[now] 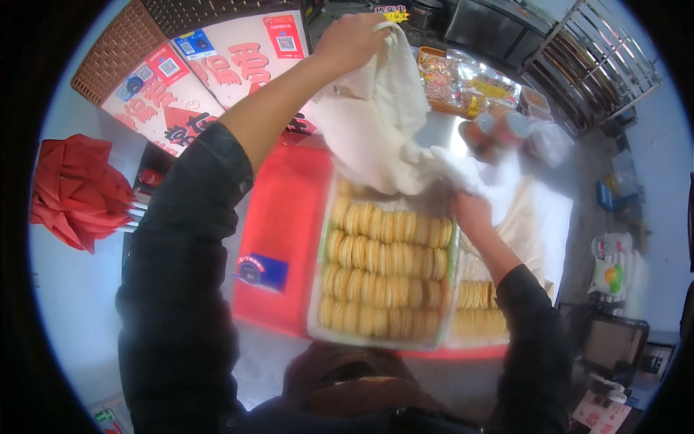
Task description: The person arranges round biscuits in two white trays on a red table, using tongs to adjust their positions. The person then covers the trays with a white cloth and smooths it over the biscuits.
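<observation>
A white cloth (376, 123) was held up over a tray (316, 318) of pale round cakes set on edge in rows. The cloth's upper corner was pinched in the closed fingers of the left hand (350, 40), raised far above the table. Its lower right edge was gripped by the right hand (470, 210), but those fingers were buried in the folds, so how tightly they were pressed could not be told. The far end of the tray was hidden behind the hanging cloth. A second tray of cakes (477, 296) to the right was largely covered by the right forearm and blurred. The trays were set on a red surface (282, 231), where a small dark blue label (260, 271) was seen on the left. At the far left, large pale cartons (202, 79) with red printing and small blue and red square labels were stacked. Clear packets of food (463, 87) at the far right were too blurred to identify. A folded red cloth (76, 188) was seen at the left edge.
</observation>
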A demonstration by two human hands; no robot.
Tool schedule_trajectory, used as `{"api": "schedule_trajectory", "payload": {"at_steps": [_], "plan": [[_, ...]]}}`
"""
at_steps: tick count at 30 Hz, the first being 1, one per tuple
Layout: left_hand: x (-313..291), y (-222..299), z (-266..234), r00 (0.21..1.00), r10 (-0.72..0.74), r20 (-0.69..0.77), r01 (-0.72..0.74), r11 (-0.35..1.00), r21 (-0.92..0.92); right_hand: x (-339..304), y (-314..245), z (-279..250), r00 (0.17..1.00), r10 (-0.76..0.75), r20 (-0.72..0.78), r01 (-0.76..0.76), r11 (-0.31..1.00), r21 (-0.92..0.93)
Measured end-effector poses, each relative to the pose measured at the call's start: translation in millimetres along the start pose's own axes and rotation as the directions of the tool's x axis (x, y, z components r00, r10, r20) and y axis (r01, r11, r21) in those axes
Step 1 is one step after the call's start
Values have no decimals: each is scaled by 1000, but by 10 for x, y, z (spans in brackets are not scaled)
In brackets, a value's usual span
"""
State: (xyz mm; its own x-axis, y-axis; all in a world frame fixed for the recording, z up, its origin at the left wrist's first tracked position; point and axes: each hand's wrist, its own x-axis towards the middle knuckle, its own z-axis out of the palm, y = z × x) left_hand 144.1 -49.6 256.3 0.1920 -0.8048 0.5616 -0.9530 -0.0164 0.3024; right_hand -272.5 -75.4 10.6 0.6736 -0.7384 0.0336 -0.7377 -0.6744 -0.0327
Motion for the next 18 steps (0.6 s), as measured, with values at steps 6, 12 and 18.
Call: {"api": "schedule_trajectory", "payload": {"at_steps": [6,12,18], "plan": [[-410,-322,-166,975,-13,224,65,972,-226,96,-103,104,988,-9,153,12,1000,-22],[-1633,312,456,734,156,661,-114,988,-107,57,-70,55,974,87,210,-89,996,4],[-2855,222,1347,772,-25,635,-33,996,79,25,-241,104,959,71,274,-118,980,159]]}}
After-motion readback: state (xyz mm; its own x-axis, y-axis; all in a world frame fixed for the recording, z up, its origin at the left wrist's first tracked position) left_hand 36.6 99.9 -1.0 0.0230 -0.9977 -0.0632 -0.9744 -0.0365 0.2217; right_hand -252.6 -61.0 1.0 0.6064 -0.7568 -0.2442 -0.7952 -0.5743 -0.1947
